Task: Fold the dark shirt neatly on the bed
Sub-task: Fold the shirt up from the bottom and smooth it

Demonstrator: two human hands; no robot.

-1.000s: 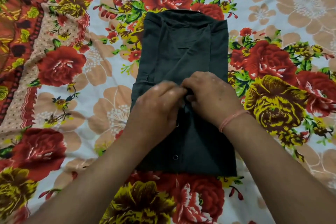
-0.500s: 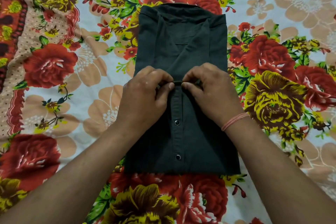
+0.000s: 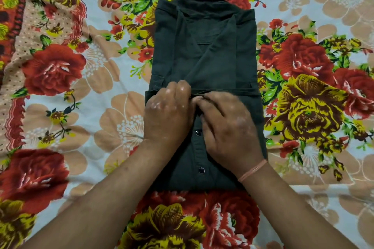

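Observation:
The dark shirt lies folded into a tall rectangle in the middle of the floral bedsheet, collar end away from me. Its near half is doubled up over the far half, and a button placket with two snaps runs down the top layer. My left hand and my right hand sit side by side on that near layer. The fingertips of both curl round and pinch the layer's upper edge at the placket. A pink thread band circles my right wrist.
The bedsheet, printed with big red, yellow and peach flowers, spreads out on every side of the shirt. A patterned border strip with some wrinkles runs along the far left.
Both hands stayed at the placket on the fold's upper edge and shifted only slightly, the fingertips closing tighter together. The camera view moved a little.

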